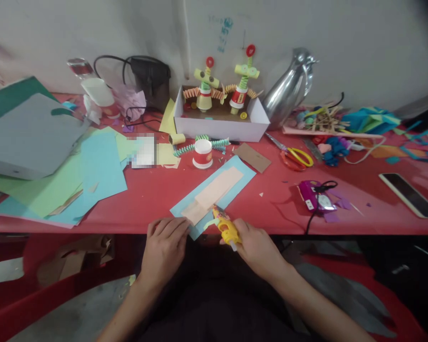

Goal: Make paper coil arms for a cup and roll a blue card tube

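Observation:
My right hand (256, 245) grips a small yellow glue gun (226, 227), its tip touching the near end of a peach paper strip (214, 193). The strip lies on a light blue paper sheet (239, 182) at the front edge of the red table (271, 199). My left hand (165, 244) rests on the table edge, fingertips pressing the near corner of the strip and sheet. Just beyond stands a small white and red paper cup (202, 154) with green spiral arms.
A white box (219, 124) holding two paper-cup figures stands at the back, a metal jug (288, 92) beside it. Scissors (295, 156), a purple glue-gun packet (316, 195), a phone (410, 194) lie to the right. Stacked coloured paper (71, 175) covers the left.

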Motion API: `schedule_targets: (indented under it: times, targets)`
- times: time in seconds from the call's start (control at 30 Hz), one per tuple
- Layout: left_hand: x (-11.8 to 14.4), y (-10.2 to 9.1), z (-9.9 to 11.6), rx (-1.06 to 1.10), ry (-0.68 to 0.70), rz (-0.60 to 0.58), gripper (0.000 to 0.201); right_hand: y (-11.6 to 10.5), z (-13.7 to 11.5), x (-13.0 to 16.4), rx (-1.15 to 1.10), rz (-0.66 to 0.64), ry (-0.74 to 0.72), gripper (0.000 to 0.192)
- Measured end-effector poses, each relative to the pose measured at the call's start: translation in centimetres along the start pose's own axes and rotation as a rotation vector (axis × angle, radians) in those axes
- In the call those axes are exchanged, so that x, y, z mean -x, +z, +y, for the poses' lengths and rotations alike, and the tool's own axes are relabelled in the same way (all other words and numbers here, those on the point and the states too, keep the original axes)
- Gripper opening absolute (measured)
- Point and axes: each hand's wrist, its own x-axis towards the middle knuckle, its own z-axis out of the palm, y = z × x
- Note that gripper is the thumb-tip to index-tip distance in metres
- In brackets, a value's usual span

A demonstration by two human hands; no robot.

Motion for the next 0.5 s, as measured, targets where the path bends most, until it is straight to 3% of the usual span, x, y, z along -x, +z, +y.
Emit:
schedule_targets:
  times: [0.13,0.27,0.5]
  targets:
    - [-1.6,0.1,1.2,-0.061,0.003,-0.085,0.037,0.0,0.8,-0.4,-0.235,0.037,0.013,0.021]
    - [-3.0,0.3,1.7,-0.11,0.066,-0.209,0.055,-0.4,1.8,-1.5,-0.597,-0.002,0.148,0.031]
    - [-3.5,0.0,1.5,-0.133,0.11,-0.289,0.053,-0.6,3.6,-3.0,-0.885,-0.045,0.24,0.045]
